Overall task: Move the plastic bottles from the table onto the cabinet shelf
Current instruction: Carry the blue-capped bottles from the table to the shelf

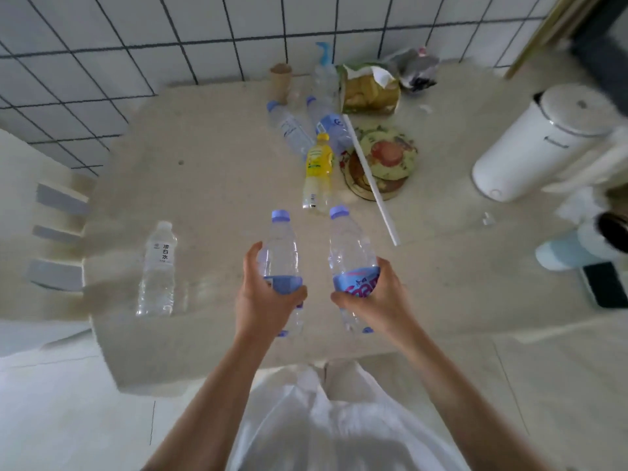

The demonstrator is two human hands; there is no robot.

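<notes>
Pickup step: my left hand [263, 294] grips one blue-capped bottle [282, 246], my right hand [375, 294] another [350, 243], both above the table [204, 158]. Next I'd carry them to the cabinet shelf, not in view. More bottles remain.

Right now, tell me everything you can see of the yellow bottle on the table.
The yellow bottle is a slim plastic drink bottle with a yellow cap and a yellow printed label round its upper body; below the label the clear wall shows pale, cloudy contents. Its cap is on. It seems to lie on the table, cap toward the wall, base toward the person. It sits mid-table, beside the patterned plates, near two clear bottles with blue caps. No hand touches it.
</notes>
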